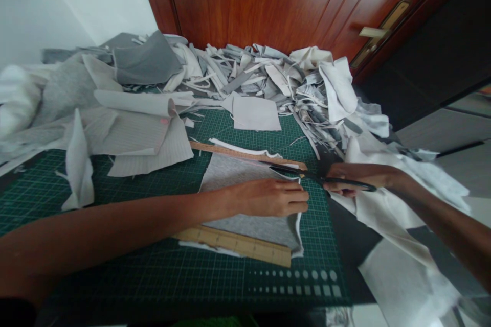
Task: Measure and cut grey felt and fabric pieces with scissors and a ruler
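Note:
A piece of grey knit fabric (249, 227) lies on the green cutting mat, its right edge curling up. My left hand (282, 197) rests on top of it with curled fingers closed at that right edge. In my right hand (339, 179) is a pair of black-handled scissors (314, 174), the blades pointing left along the fabric's far edge. A wooden ruler (230, 150) lies along that far edge, partly under a strip of fabric. Across the near edge lies a second, wider wooden ruler (249, 246). My left fingertips are partly hidden.
The cutting mat (215, 286) covers much of the dark table. A heap of fabric scraps (245, 69) runs along the back. Ribbed pale pieces (149, 135) lie left, a white square (257, 113) beyond the rulers. White cloth (406, 276) hangs at the right edge.

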`<state>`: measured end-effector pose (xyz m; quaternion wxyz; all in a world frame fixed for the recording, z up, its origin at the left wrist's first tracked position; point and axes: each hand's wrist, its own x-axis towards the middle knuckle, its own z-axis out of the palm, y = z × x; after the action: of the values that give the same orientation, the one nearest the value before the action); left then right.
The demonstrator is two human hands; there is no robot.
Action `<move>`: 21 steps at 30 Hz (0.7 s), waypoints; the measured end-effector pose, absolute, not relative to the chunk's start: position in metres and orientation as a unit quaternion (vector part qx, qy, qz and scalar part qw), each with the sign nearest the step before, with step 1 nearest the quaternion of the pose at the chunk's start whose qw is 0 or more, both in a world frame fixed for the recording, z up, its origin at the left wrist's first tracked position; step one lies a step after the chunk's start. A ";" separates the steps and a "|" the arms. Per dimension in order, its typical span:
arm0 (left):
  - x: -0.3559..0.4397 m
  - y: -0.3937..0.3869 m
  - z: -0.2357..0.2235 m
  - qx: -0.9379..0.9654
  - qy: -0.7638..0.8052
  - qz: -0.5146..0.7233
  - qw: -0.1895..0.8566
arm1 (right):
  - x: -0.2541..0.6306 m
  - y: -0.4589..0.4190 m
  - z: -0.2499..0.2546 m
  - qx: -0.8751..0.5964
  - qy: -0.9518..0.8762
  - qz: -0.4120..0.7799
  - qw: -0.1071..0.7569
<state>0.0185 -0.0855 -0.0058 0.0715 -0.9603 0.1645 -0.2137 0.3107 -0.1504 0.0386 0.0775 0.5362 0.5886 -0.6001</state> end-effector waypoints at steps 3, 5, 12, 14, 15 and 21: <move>0.018 -0.086 -0.004 -0.964 0.160 -0.196 0.079 | 0.308 -0.149 0.038 0.545 0.587 -0.593 0.081; 0.018 -0.086 -0.004 -0.964 0.156 -0.196 0.086 | 0.308 -0.148 0.038 0.536 0.596 -0.593 0.077; 0.017 -0.087 -0.003 -0.958 0.157 -0.222 0.088 | 0.302 -0.147 0.042 0.539 0.631 -0.552 0.080; 0.017 -0.087 -0.004 -0.956 0.158 -0.229 0.088 | 0.299 -0.146 0.044 0.533 0.641 -0.547 0.081; 0.018 -0.087 -0.004 -0.955 0.158 -0.233 0.088 | 0.298 -0.146 0.044 0.531 0.642 -0.547 0.081; 0.017 -0.086 -0.005 -0.951 0.148 -0.249 0.110 | 0.294 -0.143 0.045 0.529 0.645 -0.546 0.076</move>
<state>0.0172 -0.0865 -0.0050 0.1095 -0.9510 0.1476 -0.2488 0.2943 -0.1433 0.0452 0.0762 0.5293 0.6445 -0.5465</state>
